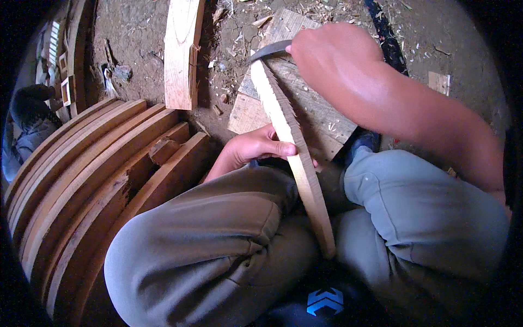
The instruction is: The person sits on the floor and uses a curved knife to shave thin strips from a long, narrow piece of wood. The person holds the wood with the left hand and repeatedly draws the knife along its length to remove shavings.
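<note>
Between my knees a long pale piece of wood (313,188) stands tilted, with rough cut marks along its upper side. My left hand (260,144) is closed around its middle, thumb on the near face. At the upper right my right hand (335,52) is closed on a tool with a curved dark metal blade (271,50); its handle is hidden in the fist. The blade lies across the wood's far end, touching it or just beside it; I cannot tell which. Under that end lies a weathered wooden board (321,103) on the ground.
Several curved wooden planks (103,147) are stacked at my left. A thick pale beam (182,54) lies ahead, left of the board. Wood chips are scattered over the dirt floor (136,32). A person's dark shoe (35,106) shows at the far left.
</note>
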`<state>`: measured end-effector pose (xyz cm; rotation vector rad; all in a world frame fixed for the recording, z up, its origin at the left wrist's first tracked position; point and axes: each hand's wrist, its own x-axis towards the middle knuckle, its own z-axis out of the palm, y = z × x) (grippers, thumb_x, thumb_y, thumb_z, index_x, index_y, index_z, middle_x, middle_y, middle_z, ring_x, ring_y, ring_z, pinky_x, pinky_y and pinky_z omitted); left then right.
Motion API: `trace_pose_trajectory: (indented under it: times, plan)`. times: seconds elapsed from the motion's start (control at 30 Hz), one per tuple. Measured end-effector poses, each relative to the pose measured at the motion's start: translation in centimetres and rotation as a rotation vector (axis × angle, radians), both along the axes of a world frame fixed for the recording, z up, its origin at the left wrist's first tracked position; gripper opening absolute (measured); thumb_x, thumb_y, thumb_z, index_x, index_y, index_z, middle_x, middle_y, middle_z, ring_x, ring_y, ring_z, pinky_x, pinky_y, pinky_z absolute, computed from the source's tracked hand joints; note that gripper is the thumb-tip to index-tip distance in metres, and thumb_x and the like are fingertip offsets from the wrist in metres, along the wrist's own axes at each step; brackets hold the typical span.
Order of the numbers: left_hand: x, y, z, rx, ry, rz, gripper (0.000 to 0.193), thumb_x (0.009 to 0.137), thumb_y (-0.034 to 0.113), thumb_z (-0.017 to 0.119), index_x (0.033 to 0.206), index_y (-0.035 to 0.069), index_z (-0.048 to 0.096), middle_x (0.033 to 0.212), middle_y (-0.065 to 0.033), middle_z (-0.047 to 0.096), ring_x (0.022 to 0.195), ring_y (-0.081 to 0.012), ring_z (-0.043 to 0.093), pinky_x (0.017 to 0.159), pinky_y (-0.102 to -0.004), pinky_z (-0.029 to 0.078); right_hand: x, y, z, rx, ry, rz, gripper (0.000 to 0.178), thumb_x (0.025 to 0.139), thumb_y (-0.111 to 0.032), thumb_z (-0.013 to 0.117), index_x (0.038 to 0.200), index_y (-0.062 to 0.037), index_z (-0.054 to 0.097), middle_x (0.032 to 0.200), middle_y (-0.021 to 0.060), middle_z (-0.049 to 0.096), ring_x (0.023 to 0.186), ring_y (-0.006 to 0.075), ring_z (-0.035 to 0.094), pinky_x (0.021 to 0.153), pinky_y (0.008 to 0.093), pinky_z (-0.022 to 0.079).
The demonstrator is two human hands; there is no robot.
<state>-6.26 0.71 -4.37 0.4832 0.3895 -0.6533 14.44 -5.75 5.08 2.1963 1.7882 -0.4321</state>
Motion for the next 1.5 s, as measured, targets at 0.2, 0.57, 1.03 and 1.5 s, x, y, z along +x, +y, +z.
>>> trace_pose_trajectory:
  times: [0.2,0.57,1.03,1.5]
  plan:
    - [-0.1,-0.2,-0.2,0.010,0.050,-0.012,0.065,0.076,0.022,0.078,0.128,-0.005,0.048,0.109,-0.0246,0.067,0.104,-0.0336,0.065,0.096,-0.0432,0.048,-0.8,-0.9,-0.9,0.061,-0.055,-0.048,0.023,0.094,-0.020,0.055,0.081,-0.0064,0.068,0.068,0.0112,0.068,0.068,0.0242,0.071,0.056,0.0340,0.057]
    - [0.0,-0.3,-0.2,-0.029,0.053,-0.003,0.070,0.076,0.022,0.078,0.132,-0.005,0.046,0.109,-0.0237,0.067,0.104,-0.0339,0.065,0.097,-0.0443,0.048,-2.6,-0.1,-1.1,-0.084,-0.078,-0.185,0.011,0.090,-0.015,0.057,0.091,-0.0050,0.062,0.077,0.0129,0.070,0.077,0.0225,0.073,0.057,0.0316,0.058]
    - [-0.6,0.2,0.2,-0.002,0.052,0.005,0.054,0.080,0.018,0.075,0.122,-0.008,0.052,0.108,-0.0244,0.067,0.107,-0.0349,0.064,0.102,-0.0447,0.045,-1.6,2.7,-4.5,0.042,0.003,-0.031,0.012,0.088,-0.012,0.057,0.090,-0.0029,0.066,0.078,0.0134,0.071,0.076,0.0230,0.073,0.058,0.0338,0.058]
    - [0.0,-0.3,0.0,-0.020,0.046,0.004,0.060,0.076,0.021,0.078,0.122,-0.004,0.049,0.108,-0.0265,0.066,0.106,-0.0367,0.064,0.098,-0.0462,0.046,0.2,-0.6,-0.3,0.101,0.049,-0.107,0.030,0.096,-0.024,0.053,0.081,-0.0046,0.070,0.073,0.0144,0.069,0.070,0.0276,0.071,0.059,0.0374,0.057]
